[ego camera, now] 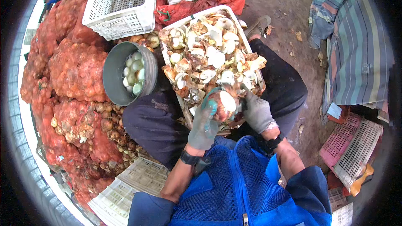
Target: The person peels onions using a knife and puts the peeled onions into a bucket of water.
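Between my gloved hands is an onion [220, 105] with brown-red skin and a white cut face turned upward. My left hand [204, 121], in a grey glove with teal on it, holds the onion from the left. At its other side is my right hand [256, 110], also gloved in grey, with blurred fingers; whether it grips a tool cannot be told. Both are over the near edge of a white plastic crate [248, 42] heaped with onion skins and cut ends [207, 53]. Left of that crate, a grey bucket [110, 72] holds several peeled onions [135, 69].
Red mesh sacks of onions [77, 69] are piled along the left. White crates [121, 22] stand at the top, beside red netting [204, 4]. A striped cloth [361, 53] hangs at the right, above pink and white crates [355, 150]. Another white crate [135, 179] lies lower left.
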`<state>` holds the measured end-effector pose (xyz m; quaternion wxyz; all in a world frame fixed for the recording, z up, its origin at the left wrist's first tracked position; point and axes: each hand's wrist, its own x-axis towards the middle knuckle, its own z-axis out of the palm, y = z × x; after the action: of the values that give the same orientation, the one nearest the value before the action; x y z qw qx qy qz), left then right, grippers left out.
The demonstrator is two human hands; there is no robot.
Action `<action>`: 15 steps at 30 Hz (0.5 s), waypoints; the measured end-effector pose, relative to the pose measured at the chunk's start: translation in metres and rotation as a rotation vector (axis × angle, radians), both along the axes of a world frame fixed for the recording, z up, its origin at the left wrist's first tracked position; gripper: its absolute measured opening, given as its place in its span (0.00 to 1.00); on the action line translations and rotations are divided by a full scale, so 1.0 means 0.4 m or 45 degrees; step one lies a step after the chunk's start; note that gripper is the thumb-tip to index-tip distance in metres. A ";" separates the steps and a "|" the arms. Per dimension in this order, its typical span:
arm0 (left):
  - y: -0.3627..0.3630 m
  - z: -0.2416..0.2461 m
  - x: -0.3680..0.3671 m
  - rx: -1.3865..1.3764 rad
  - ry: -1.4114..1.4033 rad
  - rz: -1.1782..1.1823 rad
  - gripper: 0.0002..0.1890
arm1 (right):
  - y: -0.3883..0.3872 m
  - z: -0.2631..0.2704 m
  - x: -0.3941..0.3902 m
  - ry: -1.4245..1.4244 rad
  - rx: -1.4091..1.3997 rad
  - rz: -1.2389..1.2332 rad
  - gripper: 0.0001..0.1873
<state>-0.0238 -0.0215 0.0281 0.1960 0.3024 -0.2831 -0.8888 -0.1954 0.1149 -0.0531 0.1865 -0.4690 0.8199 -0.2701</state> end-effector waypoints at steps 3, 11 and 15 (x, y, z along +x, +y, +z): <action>-0.012 0.045 -0.006 -0.182 -0.023 -0.011 0.43 | 0.008 0.019 -0.012 -0.071 -0.161 -0.196 0.27; -0.023 0.029 -0.030 -0.277 0.031 0.089 0.48 | -0.069 0.120 0.073 -1.736 -0.183 -0.697 0.15; -0.032 0.031 -0.033 -0.878 -0.218 -0.130 0.46 | -0.049 0.108 0.079 -1.548 -0.349 -0.104 0.14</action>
<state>-0.0370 -0.0345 0.0403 0.2173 0.2772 -0.5965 -0.7212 -0.1636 0.0952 -0.0100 0.5474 -0.2193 0.5423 -0.5984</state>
